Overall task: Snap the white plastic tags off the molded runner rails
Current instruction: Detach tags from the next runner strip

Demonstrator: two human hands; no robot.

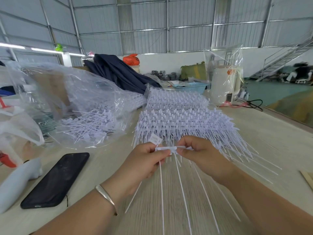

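You pinched the short rail (pixel 166 148) crosswise between your left hand (pixel 145 160) and right hand (pixel 201 155), both clenched on it above the surface (pixel 271 143) near its front edge, the tag tails (pixel 182 192) trailing toward you.

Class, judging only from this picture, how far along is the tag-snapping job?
Done: loose tags fill the clear bag. In hand: left hand and right hand grip one runner rail, its tails hanging. Left: a tall stack of unsnapped rails behind.
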